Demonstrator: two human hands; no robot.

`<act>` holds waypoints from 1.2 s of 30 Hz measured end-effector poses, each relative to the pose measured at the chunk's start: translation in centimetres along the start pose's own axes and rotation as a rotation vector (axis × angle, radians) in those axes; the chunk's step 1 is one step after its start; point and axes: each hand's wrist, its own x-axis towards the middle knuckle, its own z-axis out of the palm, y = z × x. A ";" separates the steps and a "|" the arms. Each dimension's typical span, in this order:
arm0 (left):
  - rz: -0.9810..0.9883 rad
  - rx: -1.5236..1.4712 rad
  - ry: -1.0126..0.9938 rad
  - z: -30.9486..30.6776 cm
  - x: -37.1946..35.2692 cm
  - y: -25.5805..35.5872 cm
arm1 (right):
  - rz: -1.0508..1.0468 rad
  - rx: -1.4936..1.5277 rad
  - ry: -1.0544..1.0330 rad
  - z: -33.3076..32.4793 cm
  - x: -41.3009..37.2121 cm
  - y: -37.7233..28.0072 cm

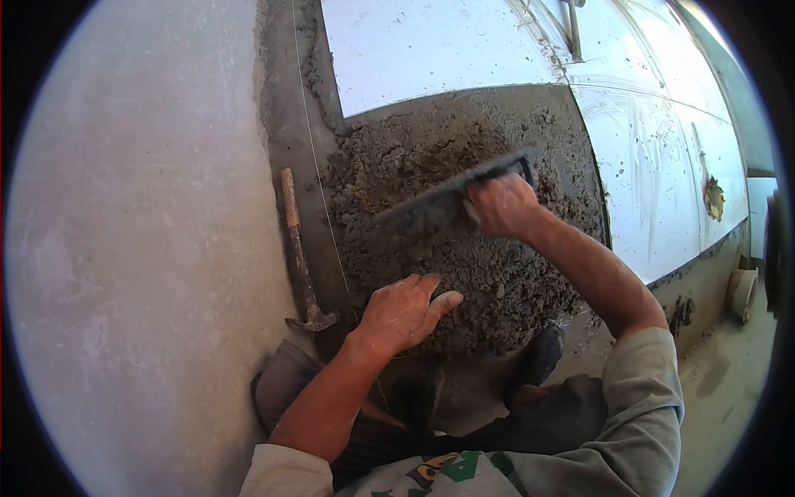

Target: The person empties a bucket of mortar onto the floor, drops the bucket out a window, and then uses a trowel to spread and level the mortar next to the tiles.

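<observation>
My right hand (502,204) is wrapped round the handle of a long dark float (431,199). The float is tilted on edge over a bed of wet mortar (406,149), its outline blurred. My left hand (403,310) hovers low at the near side of the mortar, with thumb and fingers apart and nothing in it. The mortar is rough and lumpy, with a smoother patch around the float. A hammer (298,248) with a worn handle lies on the floor along the wall, left of my left hand.
Large white tiles (439,50) border the mortar at the back and right. A taut string (319,178) runs along the wall (149,207) on the left. Another tool (573,33) stands on the far tiles. A bucket (742,294) is at the right; my boot (542,356) is close to the mortar.
</observation>
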 end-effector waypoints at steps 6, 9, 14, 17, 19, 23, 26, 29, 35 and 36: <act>0.071 -0.024 0.027 0.5 -0.6 0.5 | -0.253 -0.048 0.327 3.4 -7.3 0.2; 0.078 -0.022 0.000 0.3 -0.6 0.7 | -0.157 0.037 0.162 2.5 -7.6 0.4; 0.065 -0.007 -0.048 0.5 -0.3 0.6 | 0.202 0.048 0.213 -0.3 -1.5 2.7; 0.025 0.016 -0.071 0.5 -0.1 0.5 | 0.300 0.107 0.063 -1.8 4.5 2.8; 0.042 -0.019 -0.068 0.6 -0.1 0.3 | 0.287 0.096 0.028 -2.0 7.3 1.1; 0.044 -0.003 -0.056 0.9 -0.1 0.0 | 0.087 0.034 0.084 -0.2 8.5 -2.4; 0.040 -0.001 -0.036 0.5 0.0 0.3 | -0.106 -0.088 -0.168 -0.3 4.9 -3.4; 0.030 -0.002 -0.022 0.3 0.0 0.4 | -0.157 -0.035 -0.066 1.7 0.4 -2.7; 0.151 -0.077 0.157 0.9 -0.3 0.7 | -0.229 0.048 0.126 6.0 -10.1 -1.1; 0.101 -0.035 -0.013 0.3 -0.4 1.1 | -0.209 0.079 0.098 5.9 -10.9 -1.2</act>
